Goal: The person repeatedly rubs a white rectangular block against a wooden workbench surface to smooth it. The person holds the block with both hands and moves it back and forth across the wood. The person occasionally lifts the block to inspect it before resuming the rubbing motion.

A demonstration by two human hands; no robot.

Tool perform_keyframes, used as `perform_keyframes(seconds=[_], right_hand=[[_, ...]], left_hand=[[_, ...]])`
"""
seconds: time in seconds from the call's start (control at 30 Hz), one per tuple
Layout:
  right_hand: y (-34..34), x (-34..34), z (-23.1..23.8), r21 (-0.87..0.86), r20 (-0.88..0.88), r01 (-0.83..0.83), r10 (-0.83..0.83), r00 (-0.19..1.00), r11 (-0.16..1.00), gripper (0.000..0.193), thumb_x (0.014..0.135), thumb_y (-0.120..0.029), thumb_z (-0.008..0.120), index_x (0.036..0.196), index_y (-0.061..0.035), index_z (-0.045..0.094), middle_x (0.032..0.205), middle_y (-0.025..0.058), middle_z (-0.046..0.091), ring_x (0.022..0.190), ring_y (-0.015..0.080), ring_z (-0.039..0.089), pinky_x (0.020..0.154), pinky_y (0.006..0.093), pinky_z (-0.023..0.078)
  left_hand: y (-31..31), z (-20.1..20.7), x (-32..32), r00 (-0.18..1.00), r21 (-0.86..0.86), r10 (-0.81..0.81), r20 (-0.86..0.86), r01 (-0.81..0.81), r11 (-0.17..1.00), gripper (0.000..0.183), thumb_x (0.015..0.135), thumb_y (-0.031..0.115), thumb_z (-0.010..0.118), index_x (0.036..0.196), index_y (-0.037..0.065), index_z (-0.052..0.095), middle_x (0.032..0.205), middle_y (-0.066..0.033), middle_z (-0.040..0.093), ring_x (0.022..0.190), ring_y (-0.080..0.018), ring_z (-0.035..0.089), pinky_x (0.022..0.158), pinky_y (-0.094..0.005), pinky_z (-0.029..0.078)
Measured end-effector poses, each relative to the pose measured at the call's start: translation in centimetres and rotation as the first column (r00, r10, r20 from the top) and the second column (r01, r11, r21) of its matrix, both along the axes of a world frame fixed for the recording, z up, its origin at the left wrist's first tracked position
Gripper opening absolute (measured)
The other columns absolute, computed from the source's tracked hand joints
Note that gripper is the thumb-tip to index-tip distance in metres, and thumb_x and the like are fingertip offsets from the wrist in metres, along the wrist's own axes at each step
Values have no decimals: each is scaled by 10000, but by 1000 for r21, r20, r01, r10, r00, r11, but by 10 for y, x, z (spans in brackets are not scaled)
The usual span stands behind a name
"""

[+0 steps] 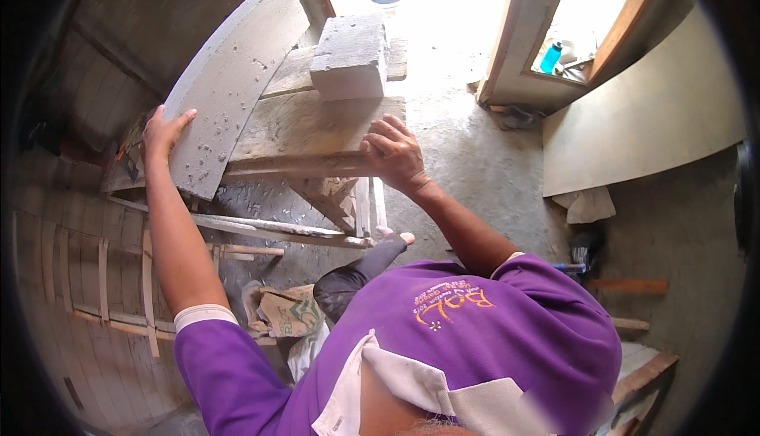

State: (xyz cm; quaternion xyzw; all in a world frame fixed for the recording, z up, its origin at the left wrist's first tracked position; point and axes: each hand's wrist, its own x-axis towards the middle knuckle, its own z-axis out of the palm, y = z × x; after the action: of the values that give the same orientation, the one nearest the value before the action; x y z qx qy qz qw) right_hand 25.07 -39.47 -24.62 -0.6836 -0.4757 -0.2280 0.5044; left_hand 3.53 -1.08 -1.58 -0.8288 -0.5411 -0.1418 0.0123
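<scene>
Gripping the long grey slab (229,87) by its outer edge with the fingers of the left hand (165,133), right at the left end of the desk (309,131). Also curling the right hand (396,152) by the near right corner, can't tell if closed on anything, just short of a chunky grey block (348,60).
</scene>
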Motion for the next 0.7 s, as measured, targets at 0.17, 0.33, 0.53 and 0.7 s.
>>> perform_keyframes(seconds=[0.17, 0.33, 0.53, 0.7], right_hand=[[-4, -5, 7, -4, -11, -22, 22, 1000, 1000, 56, 847, -74, 721, 873, -31, 747, 1026, 130, 722, 1051, 348, 684, 1041, 448, 528], [-6, -5, 14, -31, -22, -91, 91, 996, 995, 99, 882, -89, 711, 904, -1, 751, 1033, 158, 726, 1090, 378, 676, 1080, 475, 498], [-7, 5, -1, -62, -15, -36, 36, 999, 997, 105, 879, -88, 706, 903, 8, 742, 1035, 159, 723, 1107, 385, 663, 1085, 491, 479], [-2, 4, -6, -67, -43, -35, 32, 999, 997, 120, 880, -105, 714, 950, -22, 763, 1124, 155, 722, 1199, 426, 623, 1109, 504, 453]], left_hand=[[-3, 2, -4, 997, 2, -68, 38, 68, 998, 849, 694, 627, 838, 1363, 136, 659, 1350, -177, 688, 1271, -352, 640, 1063, -486, 487], [-21, 3, -11, 997, 27, -40, 64, 38, 999, 876, 678, 608, 863, 1335, 63, 665, 1326, -234, 684, 1284, -363, 632, 1089, -495, 483], [-47, 14, 16, 998, -6, 65, -8, -65, 998, 1034, 683, 701, 829, 1498, 140, 528, 1537, -203, 520, 1459, -356, 459, 1238, -537, 296], [-45, 10, 2, 994, -7, 109, 15, -109, 994, 1054, 682, 693, 822, 1534, 165, 497, 1572, -173, 493, 1483, -346, 431, 1254, -524, 275]])
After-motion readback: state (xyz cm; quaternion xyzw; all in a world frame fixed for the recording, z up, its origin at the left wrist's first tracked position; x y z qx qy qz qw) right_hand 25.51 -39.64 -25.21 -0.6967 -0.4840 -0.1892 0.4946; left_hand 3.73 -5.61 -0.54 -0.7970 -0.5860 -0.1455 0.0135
